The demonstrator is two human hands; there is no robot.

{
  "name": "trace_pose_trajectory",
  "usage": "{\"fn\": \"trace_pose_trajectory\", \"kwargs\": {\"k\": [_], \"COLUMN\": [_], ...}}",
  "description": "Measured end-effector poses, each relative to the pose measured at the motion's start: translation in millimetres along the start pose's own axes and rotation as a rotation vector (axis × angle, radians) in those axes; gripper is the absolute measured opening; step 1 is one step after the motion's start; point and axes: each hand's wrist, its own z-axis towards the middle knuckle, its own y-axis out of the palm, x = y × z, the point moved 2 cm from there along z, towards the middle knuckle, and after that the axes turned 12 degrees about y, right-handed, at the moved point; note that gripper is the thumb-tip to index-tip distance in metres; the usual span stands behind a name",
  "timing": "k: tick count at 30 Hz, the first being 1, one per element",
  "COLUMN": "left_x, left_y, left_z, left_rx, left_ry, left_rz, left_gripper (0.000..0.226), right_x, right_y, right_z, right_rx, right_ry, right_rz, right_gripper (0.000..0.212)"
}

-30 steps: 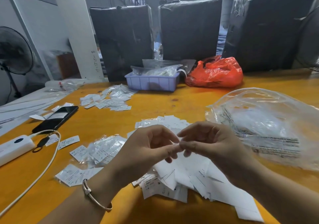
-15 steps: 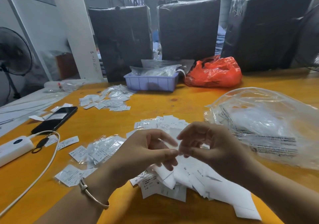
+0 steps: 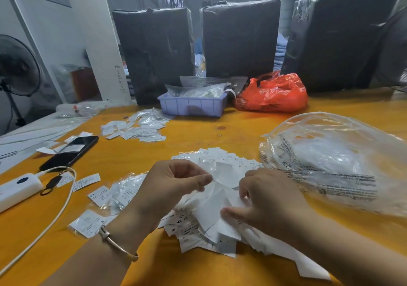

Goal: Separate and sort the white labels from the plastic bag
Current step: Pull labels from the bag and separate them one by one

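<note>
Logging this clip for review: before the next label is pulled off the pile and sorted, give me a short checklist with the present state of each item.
1. Left hand has a label in its grip: ok, thumb and fingers pinch a white label.
2. Right hand on the label pile: ok, fingers rest among the labels.
3. Only a single label pinched: cannot tell, the pieces overlap.
4. Sorted group reachable at far left: ok, nothing lies across the way.
5. Clear plastic bag out of the way: ok, it lies to the right of the pile.
6. Size print readable on the pinched label: cannot tell.
</note>
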Motion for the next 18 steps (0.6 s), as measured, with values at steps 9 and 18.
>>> {"fn": "trace_pose_trajectory", "kwargs": {"k": [9, 18], "left_x": [-1, -1], "left_y": [2, 3], "left_z": [0, 0], "left_rx": [-0.007, -0.067], "left_ry": [-0.009, -0.021], "left_rz": [-0.017, -0.059], "left_gripper": [0.017, 0.028], "right_x": [13, 29], "right_y": [2, -4], "right_z": [5, 14], "right_rx": [0.046, -0.246], "right_ry": [0.174, 0.306], "right_rz": [0.588, 1.552], "right_gripper": [0.025, 0.023]}}
